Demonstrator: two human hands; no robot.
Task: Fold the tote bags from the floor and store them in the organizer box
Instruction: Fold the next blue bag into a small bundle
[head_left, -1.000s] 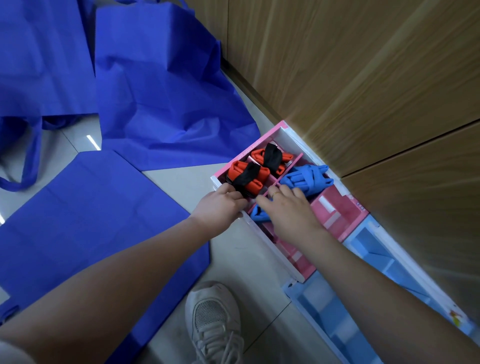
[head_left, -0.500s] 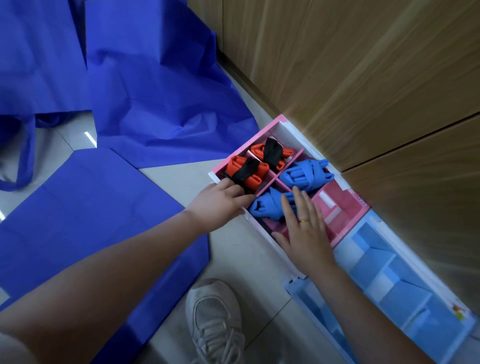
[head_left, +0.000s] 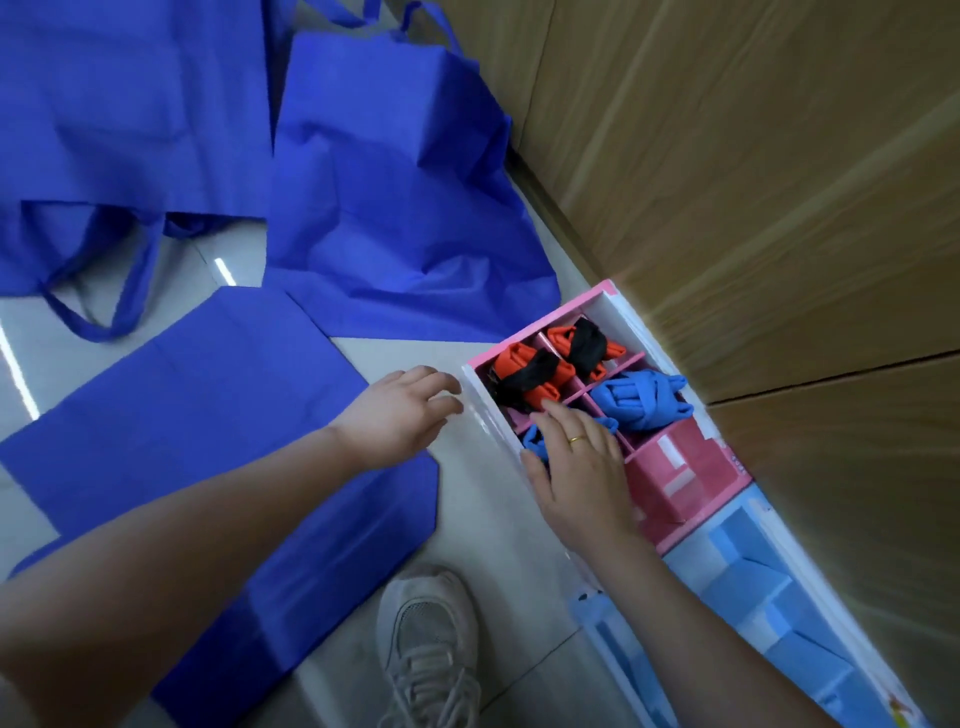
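Left hand (head_left: 400, 415) withdrawn | folded bags: 2 orange (head_left: 530, 376), 2 blue (head_left: 641, 405)

You have nothing readable here. The pink and white divided cardboard organizer box (head_left: 675, 467) carries small dark marks on its rim at about four o'clock and a colourful printed patch at five o'clock, both too blurred to make out.

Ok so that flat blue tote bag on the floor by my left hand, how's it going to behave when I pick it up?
The flat blue tote bag will probably flop and drape, since the bags behind it lie creased and rumpled. It looks thin, so likely light. Being wide, it may sag unless both hands lift it.
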